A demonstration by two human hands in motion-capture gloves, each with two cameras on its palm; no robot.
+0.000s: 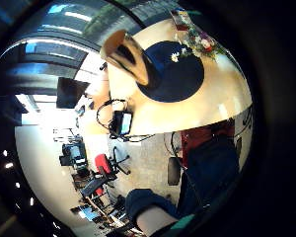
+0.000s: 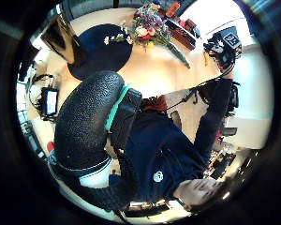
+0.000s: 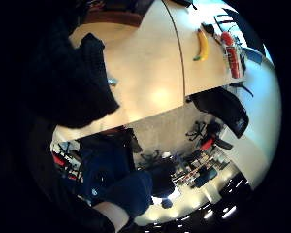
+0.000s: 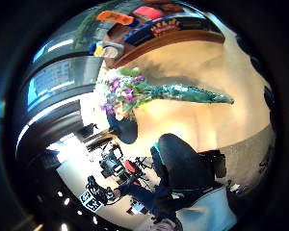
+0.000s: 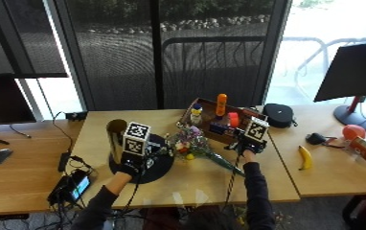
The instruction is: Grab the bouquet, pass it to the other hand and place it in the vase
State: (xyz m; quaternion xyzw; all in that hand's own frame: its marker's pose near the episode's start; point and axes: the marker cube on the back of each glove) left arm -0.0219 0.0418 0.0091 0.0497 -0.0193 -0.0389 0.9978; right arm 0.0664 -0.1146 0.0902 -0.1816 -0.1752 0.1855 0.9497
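Nearest to us, at the lower edge of the outside view, sits the top of the person's head, both forearms reaching up over a pale wooden worktop (image 5: 189,189). We see the left hand (image 5: 131,166) over a round dark mat (image 5: 151,168), just beside a tall golden vase (image 5: 115,140) standing upright on that mat; the right hand (image 5: 245,146) hovers near the stem end of the bouquet (image 5: 192,145). The bouquet lies on its side on the worktop between the two hands, its blossoms at the mat's edge and its green wrapped stems pointing toward the right hand. We cannot tell how the fingers of either hand stand, though neither hand holds anything we can make out. Behind the bouquet a wooden tray (image 5: 203,130) holds bottles. A seam divides this worktop from a neighbouring one, where a banana (image 5: 304,157) lies well apart. Tall dark windows run across the back. Bare wood stretches along the near edge in front of the person.
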